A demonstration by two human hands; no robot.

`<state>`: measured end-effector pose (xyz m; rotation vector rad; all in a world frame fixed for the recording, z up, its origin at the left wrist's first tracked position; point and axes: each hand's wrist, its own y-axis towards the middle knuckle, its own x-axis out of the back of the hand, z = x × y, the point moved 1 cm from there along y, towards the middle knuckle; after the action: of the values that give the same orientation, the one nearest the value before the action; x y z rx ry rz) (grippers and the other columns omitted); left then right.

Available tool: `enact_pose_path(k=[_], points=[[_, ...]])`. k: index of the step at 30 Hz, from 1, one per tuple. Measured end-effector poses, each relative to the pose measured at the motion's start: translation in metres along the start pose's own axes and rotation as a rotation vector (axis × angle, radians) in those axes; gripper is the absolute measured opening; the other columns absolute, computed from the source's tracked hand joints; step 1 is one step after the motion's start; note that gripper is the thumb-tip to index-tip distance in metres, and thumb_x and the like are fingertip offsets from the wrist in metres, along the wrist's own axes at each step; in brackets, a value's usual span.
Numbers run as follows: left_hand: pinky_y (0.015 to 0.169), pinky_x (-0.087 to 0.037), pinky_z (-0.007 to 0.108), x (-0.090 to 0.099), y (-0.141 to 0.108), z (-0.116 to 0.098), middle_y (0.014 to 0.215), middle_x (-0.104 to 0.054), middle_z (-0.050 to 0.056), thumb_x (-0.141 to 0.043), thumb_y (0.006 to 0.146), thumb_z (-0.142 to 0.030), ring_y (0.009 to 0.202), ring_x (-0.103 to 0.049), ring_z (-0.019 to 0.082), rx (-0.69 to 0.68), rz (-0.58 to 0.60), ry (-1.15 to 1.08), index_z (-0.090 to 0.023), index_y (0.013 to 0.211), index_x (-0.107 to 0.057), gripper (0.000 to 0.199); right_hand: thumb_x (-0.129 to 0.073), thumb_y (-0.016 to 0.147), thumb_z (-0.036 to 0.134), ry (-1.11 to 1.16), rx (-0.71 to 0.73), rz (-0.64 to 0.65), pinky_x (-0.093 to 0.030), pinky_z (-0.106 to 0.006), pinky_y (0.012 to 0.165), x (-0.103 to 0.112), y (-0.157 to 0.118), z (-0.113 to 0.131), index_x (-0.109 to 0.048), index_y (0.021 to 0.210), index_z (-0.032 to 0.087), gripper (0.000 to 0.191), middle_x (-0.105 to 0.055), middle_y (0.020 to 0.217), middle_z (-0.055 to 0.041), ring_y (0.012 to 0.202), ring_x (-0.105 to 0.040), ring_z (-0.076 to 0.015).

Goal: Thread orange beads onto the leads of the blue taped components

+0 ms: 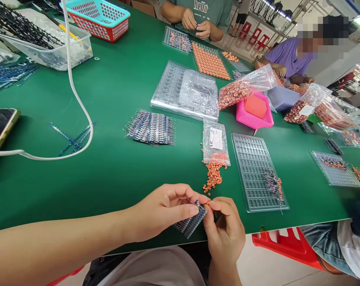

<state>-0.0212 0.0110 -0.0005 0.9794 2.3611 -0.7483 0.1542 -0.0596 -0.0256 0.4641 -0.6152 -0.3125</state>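
Observation:
My left hand (174, 208) is closed on a dark strip of small electronic parts with thin wire leads (192, 221), thumb on top, at the table's near edge. Beside it, my right hand (226, 226) pinches a tiny orange ring (208, 203) at the strip's end; the fingertips of both hands nearly meet there. Just beyond lies a pile of small orange rings (213, 176), spilling from a labelled clear plastic bag (215, 139). To the right, a clear ribbed tray (253, 171) carries a bunch of wired parts with orange rings (274, 186).
A stack of similar strips (151, 128) lies left of the bag. Farther back are clear blister trays (170, 85), a pink basket (241, 115) and bags of copper-coloured rings (235, 93). A white cable (75, 93) loops over the left side. Co-workers sit across and to the right.

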Motion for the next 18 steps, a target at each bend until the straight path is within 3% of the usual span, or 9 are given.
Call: enact_pose_path(k=[7,13,18], points=[[0.088,-0.049,0.034,-0.0001,-0.0001,0.0008,0.124,-0.072,0.009,-0.076,0.087,-0.037,0.102,-0.065,0.019,-0.016,0.022,0.009,-0.016,0.089,-0.065,0.023,-0.065,0.089,0.004,0.054,-0.035,-0.023,-0.053,-0.024,0.065,0.0002,-0.0027,-0.0023,-0.063,0.097,0.022,0.02,-0.063,0.084,0.0001,0.079,-0.063,-0.0125],[0.098,-0.046,0.038,0.0004,-0.0029,-0.0034,0.118,-0.072,0.01,-0.069,0.092,-0.03,0.112,-0.062,0.023,-0.116,0.009,0.203,-0.017,0.087,-0.064,0.015,-0.065,0.089,0.0,0.051,-0.006,0.017,-0.053,-0.025,0.065,0.0019,-0.0016,-0.0021,-0.066,0.104,0.023,0.027,-0.066,0.088,-0.001,0.079,-0.065,-0.0133],[0.086,-0.047,0.034,0.0002,-0.0022,-0.0044,0.118,-0.071,0.011,-0.068,0.09,-0.034,0.099,-0.062,0.02,-0.068,0.004,0.221,-0.017,0.088,-0.062,0.018,-0.065,0.089,0.0,-0.043,0.111,0.095,-0.057,-0.027,0.07,0.0077,0.0062,0.0008,-0.068,0.107,0.023,0.03,-0.069,0.093,-0.0033,0.084,-0.068,-0.0145]])
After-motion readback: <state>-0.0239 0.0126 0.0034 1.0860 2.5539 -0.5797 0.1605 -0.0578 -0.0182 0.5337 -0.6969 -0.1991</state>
